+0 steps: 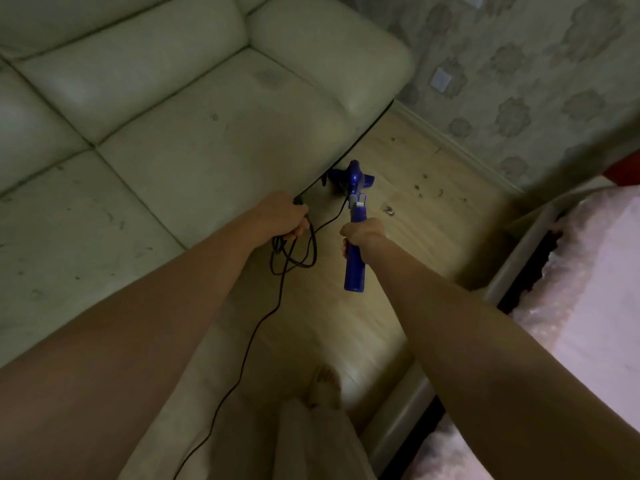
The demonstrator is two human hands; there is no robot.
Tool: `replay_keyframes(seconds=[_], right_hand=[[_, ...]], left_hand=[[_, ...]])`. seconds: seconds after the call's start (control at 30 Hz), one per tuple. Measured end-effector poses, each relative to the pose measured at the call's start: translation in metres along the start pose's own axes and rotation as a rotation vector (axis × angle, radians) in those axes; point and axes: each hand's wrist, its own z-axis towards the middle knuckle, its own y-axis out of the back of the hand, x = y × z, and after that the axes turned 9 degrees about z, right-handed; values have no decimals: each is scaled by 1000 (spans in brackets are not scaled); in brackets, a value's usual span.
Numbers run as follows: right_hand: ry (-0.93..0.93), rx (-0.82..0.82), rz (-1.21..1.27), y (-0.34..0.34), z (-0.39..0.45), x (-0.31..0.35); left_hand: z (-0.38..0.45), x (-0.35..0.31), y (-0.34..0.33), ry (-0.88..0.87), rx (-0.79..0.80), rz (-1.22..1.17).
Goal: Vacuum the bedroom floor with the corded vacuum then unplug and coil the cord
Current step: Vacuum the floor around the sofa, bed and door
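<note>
Right hand (360, 235) is wrapped around the blue vacuum (355, 216) handle, left hand (282, 214) is clutching a few loops of the black cord (298, 258). The vacuum's head sits on the floor (433, 209) just beside the sofa (173, 133) edge. Crumbs (420, 190) lie further right, so I'd sweep that way, keeping the slack lifted clear of the head.

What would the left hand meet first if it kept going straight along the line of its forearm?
Probably the front edge of the pale leather sofa: the left hand, gripping loops of thin black cord, is already beside it, though depth is unclear.
</note>
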Motion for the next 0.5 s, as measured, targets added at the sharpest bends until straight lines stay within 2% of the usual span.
replay_keyframes(seconds=[0.27,0.5], right_hand=[[40,-16,-113,41,79,52],[47,3,-250,60,83,46]], left_hand=[[49,-34,-6,62,-25,-12],[63,-42,-15,73,-13,41]])
